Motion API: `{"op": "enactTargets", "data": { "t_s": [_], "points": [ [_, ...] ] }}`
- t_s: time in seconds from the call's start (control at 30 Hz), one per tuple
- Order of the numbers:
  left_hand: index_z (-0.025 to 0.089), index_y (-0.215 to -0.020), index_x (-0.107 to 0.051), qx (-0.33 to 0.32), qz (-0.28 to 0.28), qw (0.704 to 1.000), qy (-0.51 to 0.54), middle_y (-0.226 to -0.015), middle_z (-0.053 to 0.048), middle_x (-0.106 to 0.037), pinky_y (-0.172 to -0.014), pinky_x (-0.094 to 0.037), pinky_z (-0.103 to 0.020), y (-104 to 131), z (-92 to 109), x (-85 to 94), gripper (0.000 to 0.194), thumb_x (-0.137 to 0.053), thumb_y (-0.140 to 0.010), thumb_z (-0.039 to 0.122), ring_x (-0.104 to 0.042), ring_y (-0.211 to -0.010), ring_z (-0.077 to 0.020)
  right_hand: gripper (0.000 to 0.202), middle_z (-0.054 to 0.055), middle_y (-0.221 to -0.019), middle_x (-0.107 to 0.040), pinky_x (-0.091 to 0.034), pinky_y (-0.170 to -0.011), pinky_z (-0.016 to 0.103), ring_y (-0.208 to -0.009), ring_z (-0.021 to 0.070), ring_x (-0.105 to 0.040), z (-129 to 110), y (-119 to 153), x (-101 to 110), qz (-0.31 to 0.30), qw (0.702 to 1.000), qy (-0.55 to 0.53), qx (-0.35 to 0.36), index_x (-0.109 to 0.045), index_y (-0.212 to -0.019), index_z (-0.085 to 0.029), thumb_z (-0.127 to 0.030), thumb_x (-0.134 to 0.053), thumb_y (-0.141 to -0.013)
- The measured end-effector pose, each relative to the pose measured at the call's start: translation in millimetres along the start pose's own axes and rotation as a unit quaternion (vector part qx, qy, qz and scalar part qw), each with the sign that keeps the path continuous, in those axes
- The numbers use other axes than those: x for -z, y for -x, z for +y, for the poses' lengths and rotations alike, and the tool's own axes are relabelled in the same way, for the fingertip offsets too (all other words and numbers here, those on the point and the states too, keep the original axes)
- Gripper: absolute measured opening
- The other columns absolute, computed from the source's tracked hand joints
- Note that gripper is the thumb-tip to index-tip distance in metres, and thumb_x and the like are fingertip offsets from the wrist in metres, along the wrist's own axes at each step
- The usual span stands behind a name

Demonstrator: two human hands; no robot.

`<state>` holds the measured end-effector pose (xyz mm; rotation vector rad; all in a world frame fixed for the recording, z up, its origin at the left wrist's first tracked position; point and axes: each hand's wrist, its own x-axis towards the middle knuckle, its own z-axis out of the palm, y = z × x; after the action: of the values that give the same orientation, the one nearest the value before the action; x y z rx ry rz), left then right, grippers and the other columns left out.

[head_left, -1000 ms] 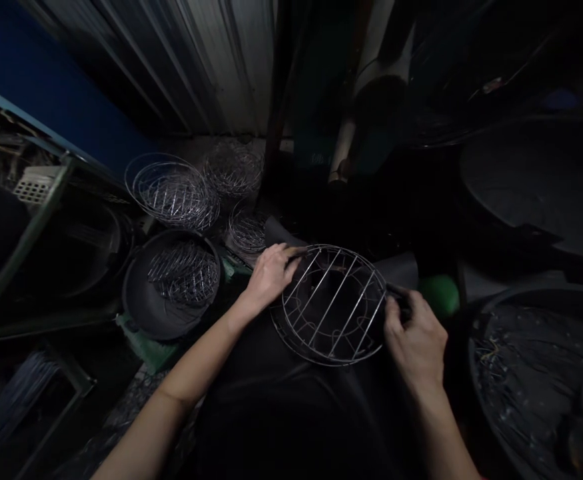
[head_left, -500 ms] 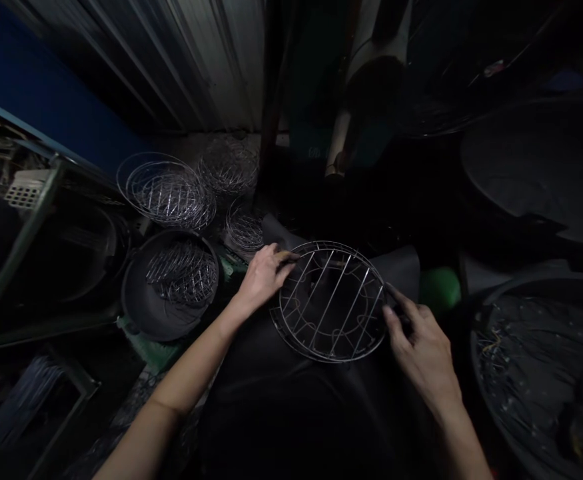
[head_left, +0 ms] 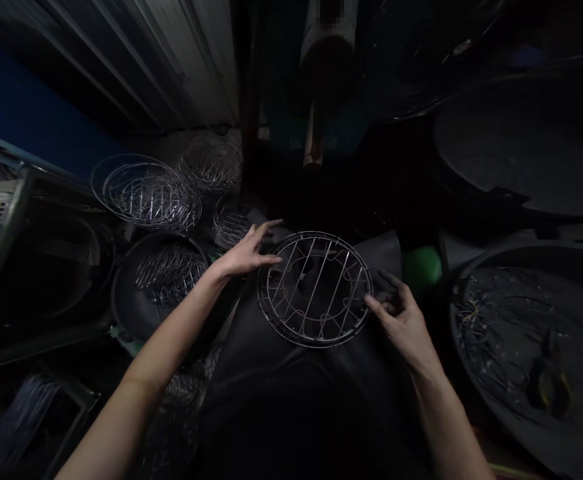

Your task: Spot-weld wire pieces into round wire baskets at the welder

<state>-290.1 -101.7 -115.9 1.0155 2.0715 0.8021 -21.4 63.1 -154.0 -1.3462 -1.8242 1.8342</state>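
A round wire rack (head_left: pixel 316 290) with straight parallel bars lies across the dark cloth or apron (head_left: pixel 271 373) over my lap. Beneath the bars shows a smaller inner ring with wavy wire. At its upper left rim, my left hand (head_left: pixel 246 253) is open, thumb over the rim and fingers stretched out past it. On the other side my right hand (head_left: pixel 401 317) has its thumb tip at the rim and its fingers spread apart, off the wire. Whether either thumb presses on the wire I cannot tell.
Several wire racks lie in a pile (head_left: pixel 146 197) at the back left. A black basin (head_left: pixel 126 300) with wire pieces stands left. On the right, a large dark tub (head_left: pixel 464 280) contains thin wires and pliers (head_left: pixel 551 380). A green rounded object (head_left: pixel 421 267) is beside it.
My left hand has let go of the rim and opened its fingers. My right hand's fingers have spread off the rim. The view has shifted, so everything sits further left.
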Motion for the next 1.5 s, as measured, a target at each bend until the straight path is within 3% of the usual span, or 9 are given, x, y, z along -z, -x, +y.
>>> {"op": "enactTargets", "data": {
  "t_s": [0.13,0.27,0.37,0.53,0.83,1.03,1.3,1.4,1.5],
  "points": [
    [0.025,-0.140,-0.032,0.006,-0.029,0.999,0.012,-0.128,-0.013,-0.047,-0.100,-0.039,-0.045,-19.9,3.7,6.8,0.086,-0.072,-0.068,0.048,-0.046,-0.119,-0.0270,0.073,0.008,-0.105,-0.059,-0.049,-0.069,0.029,-0.079,0.0152,-0.055,1.2,7.7,12.4,0.020,1.000,-0.019,-0.015,-0.048,-0.128,-0.019,-0.056,-0.068,-0.067],
    [0.026,-0.142,-0.028,0.025,-0.100,0.995,0.016,-0.135,-0.015,-0.043,-0.102,-0.037,-0.047,-38.2,6.8,11.0,0.093,-0.076,-0.064,0.045,-0.043,-0.125,-0.0295,0.074,0.005,-0.095,-0.059,-0.049,-0.068,0.028,-0.078,0.0151,-0.056,6.9,16.7,28.0,0.051,0.997,-0.020,-0.048,-0.048,-0.128,-0.020,-0.056,-0.069,-0.066],
    [0.024,-0.142,-0.027,0.012,-0.118,0.992,0.042,-0.136,-0.015,-0.043,-0.103,-0.038,-0.047,-42.9,7.7,14.3,0.094,-0.077,-0.064,0.041,-0.043,-0.125,-0.0292,0.077,0.001,-0.087,-0.056,-0.046,-0.062,0.023,-0.072,0.0120,-0.053,13.2,23.5,34.8,0.055,0.995,-0.037,-0.074,-0.048,-0.129,-0.019,-0.054,-0.071,-0.065],
    [0.023,-0.140,-0.032,0.007,-0.095,0.988,0.119,-0.126,-0.012,-0.053,-0.103,-0.039,-0.047,-36.5,2.1,17.1,0.086,-0.075,-0.067,0.034,-0.046,-0.123,-0.0271,0.080,-0.002,-0.078,-0.054,-0.043,-0.054,0.022,-0.062,0.0100,-0.049,21.1,30.8,35.1,0.024,0.995,-0.052,-0.087,-0.045,-0.131,-0.019,-0.054,-0.072,-0.065],
    [0.026,-0.138,-0.036,0.043,-0.026,0.974,0.223,-0.113,-0.007,-0.061,-0.099,-0.042,-0.039,-26.6,-21.5,21.0,0.074,-0.069,-0.071,0.027,-0.056,-0.110,-0.0206,0.095,0.004,-0.090,-0.063,-0.053,-0.076,0.037,-0.080,0.0188,-0.062,24.5,45.5,27.1,-0.035,0.996,0.027,-0.078,-0.028,-0.143,-0.022,-0.054,-0.073,-0.065],
    [0.024,-0.138,-0.037,0.080,0.004,0.961,0.265,-0.106,-0.004,-0.063,-0.095,-0.044,-0.031,-17.4,-22.6,18.6,0.073,-0.067,-0.070,0.024,-0.057,-0.109,-0.0173,0.109,0.007,-0.092,-0.067,-0.054,-0.078,0.044,-0.086,0.0279,-0.065,16.0,57.6,15.9,-0.007,0.989,0.057,-0.139,-0.020,-0.147,-0.023,-0.059,-0.073,-0.059],
    [0.021,-0.140,-0.033,0.071,-0.028,0.955,0.287,-0.107,-0.008,-0.063,-0.095,-0.044,-0.031,-12.6,-28.1,15.8,0.080,-0.069,-0.070,0.030,-0.059,-0.106,-0.0173,0.106,0.012,-0.103,-0.067,-0.054,-0.078,0.049,-0.089,0.0326,-0.066,16.0,55.6,10.2,-0.019,0.981,0.092,-0.170,-0.014,-0.149,-0.028,-0.060,-0.070,-0.064],
    [0.018,-0.144,-0.025,0.074,-0.074,0.964,0.244,-0.115,-0.012,-0.060,-0.091,-0.047,-0.033,-17.6,-28.2,12.5,0.092,-0.071,-0.067,0.038,-0.060,-0.106,-0.0205,0.104,0.012,-0.106,-0.066,-0.055,-0.078,0.049,-0.095,0.0336,-0.065,13.3,55.4,3.8,-0.007,0.978,0.101,-0.184,-0.013,-0.149,-0.028,-0.061,-0.067,-0.067],
    [0.017,-0.143,-0.027,0.056,-0.079,0.983,0.159,-0.131,-0.016,-0.051,-0.094,-0.046,-0.036,-26.6,-23.1,11.6,0.098,-0.073,-0.062,0.046,-0.054,-0.117,-0.0258,0.104,0.010,-0.106,-0.066,-0.054,-0.080,0.049,-0.099,0.0334,-0.063,13.3,54.2,0.1,-0.001,0.978,0.088,-0.189,-0.010,-0.149,-0.030,-0.062,-0.067,-0.067]
  ]
}}
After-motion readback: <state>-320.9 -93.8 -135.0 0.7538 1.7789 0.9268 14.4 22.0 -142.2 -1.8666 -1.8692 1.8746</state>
